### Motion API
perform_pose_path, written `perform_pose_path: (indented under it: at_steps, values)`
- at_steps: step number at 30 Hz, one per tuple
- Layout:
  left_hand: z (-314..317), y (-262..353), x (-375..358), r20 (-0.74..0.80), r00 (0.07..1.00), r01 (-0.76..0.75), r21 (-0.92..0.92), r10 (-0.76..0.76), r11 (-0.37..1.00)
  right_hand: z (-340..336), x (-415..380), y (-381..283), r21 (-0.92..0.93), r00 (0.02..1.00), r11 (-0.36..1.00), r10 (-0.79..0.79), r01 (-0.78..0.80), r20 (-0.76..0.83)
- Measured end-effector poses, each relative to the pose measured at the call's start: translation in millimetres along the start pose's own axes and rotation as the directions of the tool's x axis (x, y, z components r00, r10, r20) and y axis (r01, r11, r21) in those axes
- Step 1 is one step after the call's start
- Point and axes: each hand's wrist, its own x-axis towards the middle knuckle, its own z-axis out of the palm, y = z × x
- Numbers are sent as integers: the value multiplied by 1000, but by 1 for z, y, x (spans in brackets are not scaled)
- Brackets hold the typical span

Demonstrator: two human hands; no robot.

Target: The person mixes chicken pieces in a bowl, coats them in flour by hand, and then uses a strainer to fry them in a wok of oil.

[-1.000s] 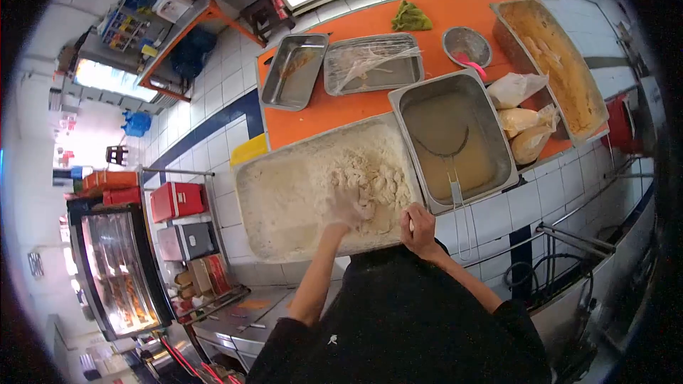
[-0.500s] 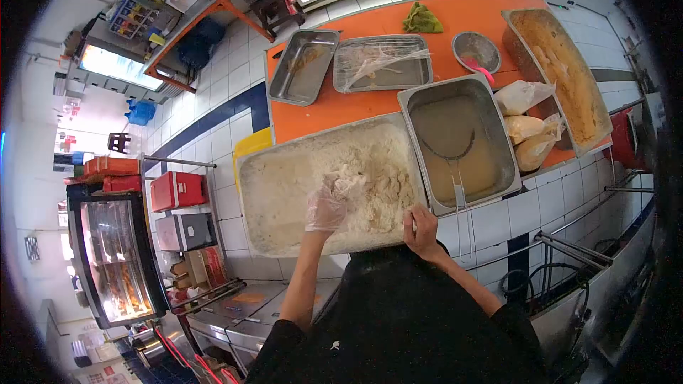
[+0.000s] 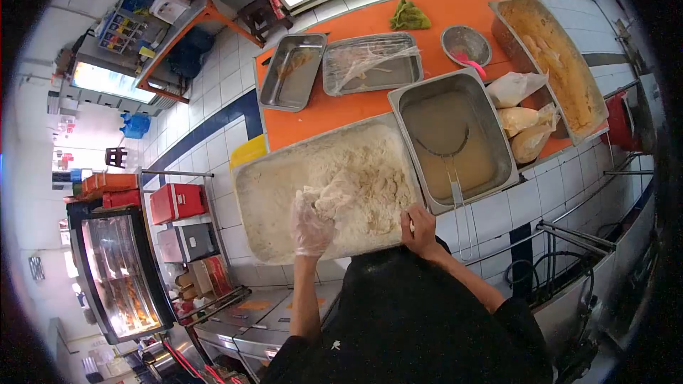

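Note:
My left hand (image 3: pixel 311 227), in a clear plastic glove, is closed around a lumpy flour-coated piece (image 3: pixel 336 198) over the wide metal tray (image 3: pixel 265 188). What lies under the coating is hidden. Pale, clumpy flour (image 3: pixel 377 188) covers the right half of the tray, with a thinner layer on the left. At the tray's near right corner, the bare fingers of my right hand (image 3: pixel 418 230) are curled over the rim. Beside that hand stands a deep steel pan (image 3: pixel 509 171) of cloudy liquid, with a wire strainer (image 3: pixel 455 188) resting in it.
On the orange table (image 3: pixel 292 128) are a steel pan (image 3: pixel 284 92), a plastic-covered tray (image 3: pixel 373 85), a green cloth (image 3: pixel 410 16) and a bowl (image 3: pixel 466 44) with a pink utensil. Filled bags (image 3: pixel 516 89) sit beside a long pan of orange-brown coating (image 3: pixel 551 64). A glass display case (image 3: pixel 117 263) stands left.
My left hand has moved left and slightly nearer me, and the coated piece shows more clearly in it. My right hand stays at the tray's rim. The view has shifted slightly.

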Motion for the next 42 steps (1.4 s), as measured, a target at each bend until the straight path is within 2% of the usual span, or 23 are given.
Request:
perform_pose_path:
  at_steps: [1, 4, 7, 11, 13, 15, 17, 19, 20, 23, 25, 26, 27, 29, 31, 34, 35, 36, 37, 38, 40, 41, 42]
  values:
    - [-6, 2, -3, -34, 991, -123, 107, 127, 987, 1, -1, 0, 1, 1000, 1000, 3, -3, -3]
    - [-28, 22, -4, -101, 979, -162, 151, 178, 975, -1, -2, 1, 31, 998, 998, 46, -48, 39]
    - [-43, 30, 4, -58, 995, -82, 36, 84, 996, 1, 0, -1, 45, 999, 998, 40, -42, 27]
    - [-51, 46, 10, -34, 991, -124, 44, 126, 991, -1, -3, 1, 16, 998, 999, 36, -37, 55]
    - [-50, 47, 13, 106, 993, -62, 149, 46, 987, 0, 0, 0, 15, 998, 999, 29, -30, 60]
    - [-52, 42, 8, 136, 989, -76, 165, 53, 983, -2, 1, -3, 17, 1000, 1000, -3, 2, 12]
    - [-50, 32, 2, 159, 986, -75, 185, 46, 980, -1, -3, -2, 4, 999, 1000, 17, -17, 27]
    - [-41, 14, 4, 217, 968, 81, 201, -125, 976, 0, -2, 1, -2, 999, 1000, 22, -22, 44]
    - [-35, -1, 7, 213, 969, 80, 204, -124, 976, 0, -3, 1, -1, 998, 1000, 30, -30, 48]
    - [10, -89, 16, 276, 938, 201, 67, -211, 977, 2, -6, 4, -3, 998, 999, 34, -34, 51]
    - [55, -171, 18, 483, 798, 36, 561, -361, 827, 2, -5, 3, -9, 998, 1000, 28, -28, 51]
    - [78, -169, 20, 577, 768, -124, 558, -277, 820, 1, -4, 0, -4, 999, 1000, 27, -27, 43]
    - [108, -155, 19, 665, 720, -277, 537, -198, 797, 1, -3, -2, 0, 999, 1000, 25, -25, 37]
    - [102, -38, 30, 736, 551, -313, 620, -394, 719, -1, -3, -3, -12, 999, 1000, 23, -22, 39]
    - [136, -68, -1, 679, 734, -352, 391, -8, 851, 0, -4, -5, -17, 999, 999, 29, -28, 41]
    - [113, -39, 0, 718, 695, -178, 208, -26, 962, 0, 3, -3, -14, 999, 999, 43, -42, 24]
    - [117, -50, -5, 726, 687, -183, 201, -21, 962, 0, 1, -3, -6, 999, 999, 46, -46, 24]
    - [115, -53, -3, 686, 727, 224, -196, -29, 955, 0, -1, -2, 3, 998, 999, 50, -50, 24]
    - [113, -56, -2, 656, 751, 541, -546, -74, 640, -1, -3, -2, -1, 998, 998, 61, -61, 19]
    - [110, -58, -3, 663, 745, 543, -542, -70, 641, 0, -3, -1, -10, 998, 998, 55, -55, 18]
    - [63, 13, 25, 421, 896, 19, -356, 142, 934, 0, -3, -1, -21, 998, 998, 54, -54, 15]
    - [65, 4, 22, 428, 892, 17, -357, 147, 934, 2, -2, -1, -11, 999, 999, 40, -40, -20]
    - [64, -1, 20, 275, 941, -108, -311, 198, 944, 3, -2, -2, -1, 998, 1000, 28, -28, -56]
